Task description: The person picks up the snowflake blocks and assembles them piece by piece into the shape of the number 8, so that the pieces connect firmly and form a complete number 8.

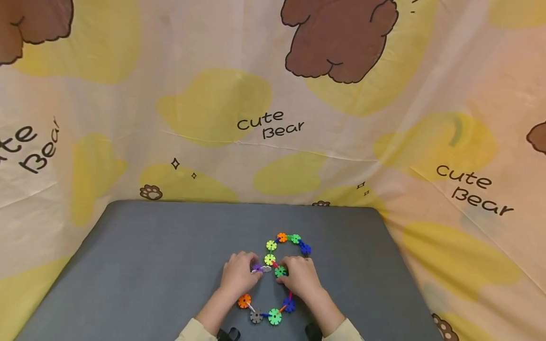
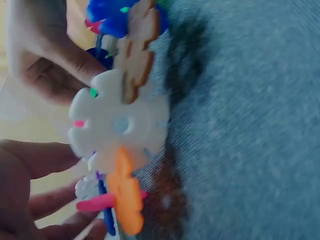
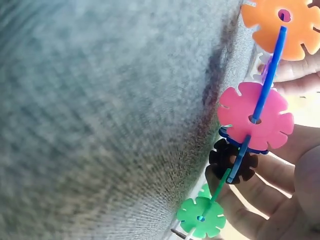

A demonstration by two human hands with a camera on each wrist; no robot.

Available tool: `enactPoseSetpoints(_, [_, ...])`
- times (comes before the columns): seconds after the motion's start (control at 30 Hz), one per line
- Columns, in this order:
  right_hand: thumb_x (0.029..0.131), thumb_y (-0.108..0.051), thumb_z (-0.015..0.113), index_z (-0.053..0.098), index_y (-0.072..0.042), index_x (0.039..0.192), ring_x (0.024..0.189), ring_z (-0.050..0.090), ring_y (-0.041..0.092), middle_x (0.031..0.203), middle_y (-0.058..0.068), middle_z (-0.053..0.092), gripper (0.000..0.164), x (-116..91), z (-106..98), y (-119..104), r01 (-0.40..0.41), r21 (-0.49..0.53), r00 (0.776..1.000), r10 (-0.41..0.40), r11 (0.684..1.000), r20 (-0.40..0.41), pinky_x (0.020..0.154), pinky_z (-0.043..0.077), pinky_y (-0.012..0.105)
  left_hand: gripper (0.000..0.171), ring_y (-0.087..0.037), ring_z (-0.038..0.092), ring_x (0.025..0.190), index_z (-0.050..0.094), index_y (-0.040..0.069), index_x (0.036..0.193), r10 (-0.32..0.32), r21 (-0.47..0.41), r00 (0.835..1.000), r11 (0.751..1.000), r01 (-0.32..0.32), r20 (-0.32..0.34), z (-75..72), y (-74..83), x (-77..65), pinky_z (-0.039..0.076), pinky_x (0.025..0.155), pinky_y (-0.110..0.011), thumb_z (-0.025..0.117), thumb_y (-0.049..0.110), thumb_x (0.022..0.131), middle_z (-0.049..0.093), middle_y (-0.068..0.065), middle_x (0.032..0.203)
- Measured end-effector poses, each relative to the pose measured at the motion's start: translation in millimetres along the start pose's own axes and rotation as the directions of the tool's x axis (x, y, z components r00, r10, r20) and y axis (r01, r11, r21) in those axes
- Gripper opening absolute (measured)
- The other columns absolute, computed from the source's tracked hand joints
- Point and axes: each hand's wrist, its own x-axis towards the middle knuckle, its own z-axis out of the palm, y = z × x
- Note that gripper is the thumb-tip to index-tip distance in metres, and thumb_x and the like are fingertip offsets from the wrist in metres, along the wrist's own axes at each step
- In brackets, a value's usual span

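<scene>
On the grey table, plastic snowflake discs slotted together form a chain shaped much like a figure eight. At its middle left, my left hand (image 1: 240, 273) pinches a purple disc (image 1: 257, 268), and a white disc (image 1: 266, 269) adjoins it. My right hand (image 1: 300, 273) holds a green disc (image 1: 280, 271) at the middle right, thumb and fingers about it. Just above, a yellow-green disc (image 1: 269, 259) sits between the hands. Parts of the chain are hidden under both hands. In the right wrist view, a pink disc (image 3: 257, 115) and an orange disc (image 3: 285, 22) are joined by a blue one seen edge-on.
The upper loop holds an orange disc (image 1: 282, 237) and a blue disc (image 1: 305, 249). Nearer me, the lower loop has a grey disc (image 1: 256, 316) and a green one. Behind the grey table (image 1: 170, 246) hangs a bear-print cloth (image 1: 204, 104).
</scene>
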Motion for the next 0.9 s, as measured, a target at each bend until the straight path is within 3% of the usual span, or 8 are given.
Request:
enactPoseSetpoints(0.1, [0.075,-0.034,0.09,0.077,-0.015,0.101,0.084,0.065,0.018,0.089,-0.002,0.073,0.034,1,0,0,0.016,-0.003,1.0,-0.016,1.0,0.001,0.083,0.045,0.048,0.02,-0.02,0.052,0.089,0.076,0.016,0.094,0.066,0.0,0.996,0.998,-0.066,-0.064,5.0,0.5,2.5,0.044,0.079,-0.042,0.087,0.022,0.078,0.065,0.0,0.094])
enactPoseSetpoints(0.27, [0.075,-0.034,0.089,0.079,-0.017,0.1,0.09,0.068,0.019,0.094,-0.002,0.076,0.032,4,0,0,0.041,0.007,0.999,-0.041,0.999,-0.012,0.087,0.046,0.05,0.011,-0.015,0.048,0.081,0.077,0.019,0.083,0.152,0.11,0.986,0.984,-0.144,-0.074,13.0,1.9,4.3,0.041,0.071,-0.034,0.087,0.024,0.079,0.059,0.006,0.081])
enactPoseSetpoints(0.5, [0.075,-0.035,0.089,0.081,-0.018,0.101,0.092,0.068,0.021,0.097,-0.001,0.076,0.032,4,1,0,0.105,0.006,0.993,-0.105,0.994,-0.051,0.086,0.048,0.05,0.02,-0.012,0.049,0.079,0.074,0.021,0.065,0.204,0.107,0.968,0.976,-0.189,-0.145,13.9,3.2,1.4,0.043,0.071,-0.033,0.088,0.029,0.077,0.058,0.01,0.08])
enactPoseSetpoints(0.73, [0.077,-0.035,0.088,0.081,-0.019,0.103,0.086,0.067,0.016,0.093,-0.004,0.075,0.031,6,0,7,0.171,0.078,0.983,-0.165,0.982,-0.074,0.084,0.051,0.046,0.017,-0.011,0.05,0.073,0.076,0.022,0.068,0.22,0.108,0.962,0.973,-0.205,-0.16,11.6,2.5,-0.5,0.044,0.069,-0.032,0.087,0.03,0.078,0.062,0.012,0.076])
enactPoseSetpoints(0.9, [0.078,-0.037,0.087,0.081,-0.02,0.104,0.084,0.067,0.016,0.092,-0.005,0.075,0.031,7,-1,3,0.187,0.053,0.98,-0.182,0.981,-0.079,0.084,0.05,0.046,0.014,-0.01,0.05,0.072,0.077,0.022,0.071,0.212,0.106,0.962,0.975,-0.196,-0.172,12.5,1.2,-2.9,0.044,0.068,-0.031,0.086,0.027,0.079,0.06,0.013,0.075])
